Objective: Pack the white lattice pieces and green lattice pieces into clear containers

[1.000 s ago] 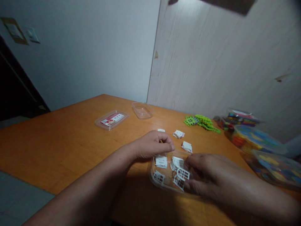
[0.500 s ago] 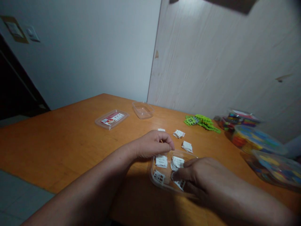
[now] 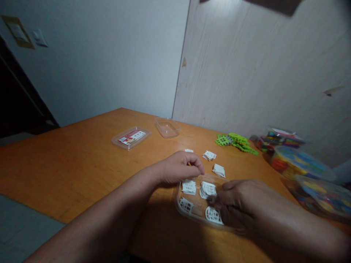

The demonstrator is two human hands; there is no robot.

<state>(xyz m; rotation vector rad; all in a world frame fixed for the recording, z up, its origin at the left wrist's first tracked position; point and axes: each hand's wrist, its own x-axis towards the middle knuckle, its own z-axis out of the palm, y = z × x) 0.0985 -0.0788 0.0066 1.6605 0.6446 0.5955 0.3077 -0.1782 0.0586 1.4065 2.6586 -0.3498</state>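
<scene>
My right hand (image 3: 241, 199) has shifted back, leaving one white piece (image 3: 214, 215) flat in the tray (image 3: 199, 210); I can't tell if its fingers grip anything. My left hand (image 3: 179, 168) stays fisted at the rim.

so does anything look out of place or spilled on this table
Nothing spilled or broken. Three stacks of white pieces lie on the table outside the clear tray, just beyond the left hand, while similar ones sit inside it. Green pieces lie loose near the wall.

Single head view: faces forward-down across table (image 3: 68, 164), close above left hand (image 3: 179, 168), right hand (image 3: 241, 201); wall (image 3: 109, 65) beyond.
</scene>
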